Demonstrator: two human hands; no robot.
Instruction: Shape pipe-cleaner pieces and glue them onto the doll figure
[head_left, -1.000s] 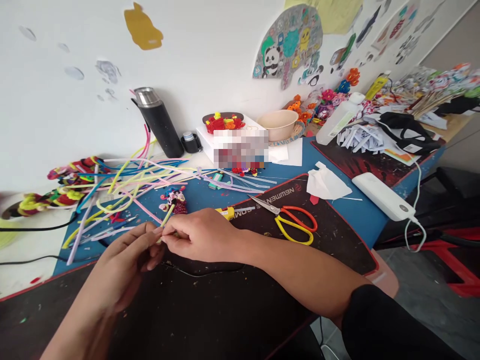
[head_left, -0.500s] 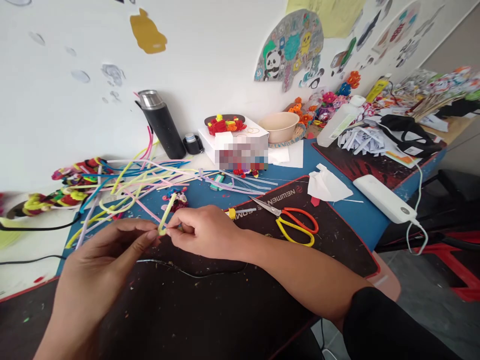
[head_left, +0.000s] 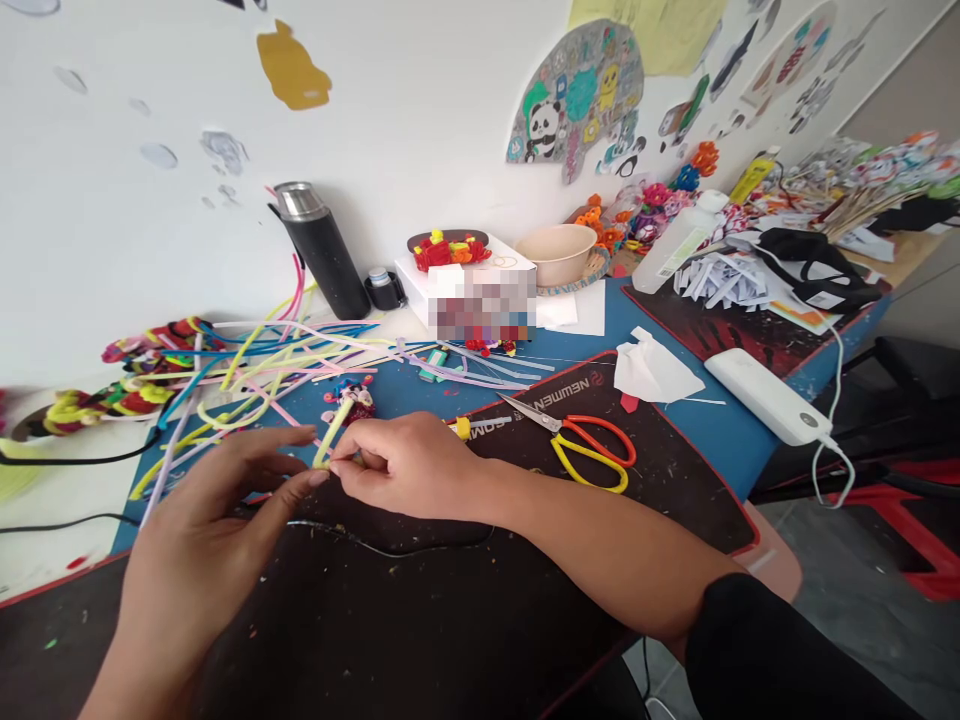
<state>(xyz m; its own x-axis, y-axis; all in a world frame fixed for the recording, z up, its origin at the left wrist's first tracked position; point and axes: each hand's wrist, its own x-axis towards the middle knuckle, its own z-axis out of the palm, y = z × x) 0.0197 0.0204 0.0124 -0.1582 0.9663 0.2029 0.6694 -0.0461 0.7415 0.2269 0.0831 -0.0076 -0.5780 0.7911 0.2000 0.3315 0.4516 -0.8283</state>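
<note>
A short pale yellow pipe cleaner (head_left: 332, 437) stands up at a slant between my two hands, over the dark mat. My right hand (head_left: 409, 465) pinches its lower end with thumb and forefinger; the other fingers are curled in. Just left of it, my left hand (head_left: 206, 520) has its forefinger and thumb spread apart, with the thumb tip close to the pipe cleaner's base. Whether that thumb touches it I cannot tell. Behind the pipe cleaner lies a small doll-like figure (head_left: 354, 400) in dark red, blue and pink, partly hidden.
Loose pipe cleaners (head_left: 255, 365) lie heaped at the left back. Scissors (head_left: 577, 440) with red and yellow handles rest right of my hands. Behind stand a black thermos (head_left: 330, 255), a white box (head_left: 416, 295) and a beige bowl (head_left: 559, 255). A white power bank (head_left: 769, 398) lies at right.
My left forefinger and thumb have parted from the pipe cleaner's base, and the forefinger has lifted. The right hand keeps its pinch, almost unmoved.
</note>
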